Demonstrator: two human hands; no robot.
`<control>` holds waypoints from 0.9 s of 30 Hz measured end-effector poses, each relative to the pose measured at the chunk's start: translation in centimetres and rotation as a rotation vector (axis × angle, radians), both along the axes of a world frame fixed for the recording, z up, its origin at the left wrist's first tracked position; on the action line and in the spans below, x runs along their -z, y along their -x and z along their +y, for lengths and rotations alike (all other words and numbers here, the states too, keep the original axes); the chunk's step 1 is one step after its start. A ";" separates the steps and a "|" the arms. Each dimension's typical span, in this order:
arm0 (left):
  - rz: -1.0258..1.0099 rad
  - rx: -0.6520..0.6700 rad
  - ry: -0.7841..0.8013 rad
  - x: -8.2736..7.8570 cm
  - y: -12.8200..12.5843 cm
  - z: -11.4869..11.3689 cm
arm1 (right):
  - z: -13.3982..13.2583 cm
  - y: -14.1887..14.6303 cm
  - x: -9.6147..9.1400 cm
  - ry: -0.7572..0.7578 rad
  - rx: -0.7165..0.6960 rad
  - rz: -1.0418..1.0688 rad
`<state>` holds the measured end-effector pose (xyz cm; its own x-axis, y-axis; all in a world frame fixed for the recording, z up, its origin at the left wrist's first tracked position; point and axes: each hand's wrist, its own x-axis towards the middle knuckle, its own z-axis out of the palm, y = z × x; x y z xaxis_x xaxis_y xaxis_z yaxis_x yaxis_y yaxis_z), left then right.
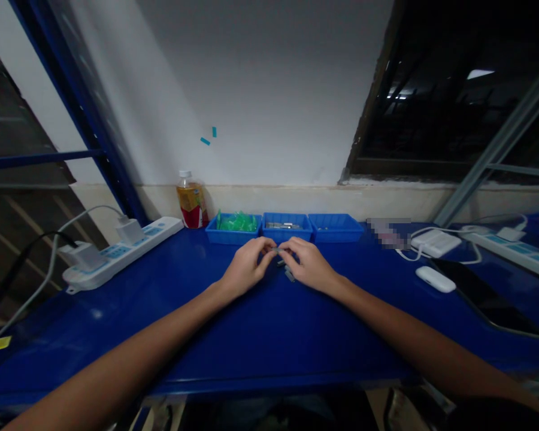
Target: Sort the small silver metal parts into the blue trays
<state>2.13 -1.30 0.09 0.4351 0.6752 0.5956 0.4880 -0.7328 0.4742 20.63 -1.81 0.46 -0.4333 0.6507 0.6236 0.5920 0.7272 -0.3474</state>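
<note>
My left hand (250, 263) and my right hand (309, 262) meet over the middle of the blue table, fingertips almost touching. Between them they pinch a small grey piece (276, 250), too small to name. Both hands are closed on it with thumb and forefinger. Beside my right fingers, a few small grey metal-looking pieces (290, 275) lie on the table. Just beyond the hands stand three blue trays: the left tray (227, 238) holds green translucent plastic pieces (238, 222), the middle tray (287, 236) silvery pieces (284, 225), and the right tray (336, 233) a few tiny bits.
A drink bottle (191, 200) stands by the wall. Power strips lie on the left (126, 251) and far right. On the right are a phone (489, 296), a white earbud case (435, 279) and a white charger (435, 242) with cables.
</note>
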 end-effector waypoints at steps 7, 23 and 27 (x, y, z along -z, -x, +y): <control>-0.130 0.004 0.167 -0.5 -0.8 2.5 | 1.6 -0.1 -0.6 -0.073 0.048 0.009; 0.418 -0.129 0.111 1.7 -1.4 2.9 | 15.9 0.7 -2.4 0.211 0.388 -0.380; 0.403 -0.113 0.101 1.9 -1.4 2.9 | 16.2 2.5 -2.2 0.196 0.389 -0.455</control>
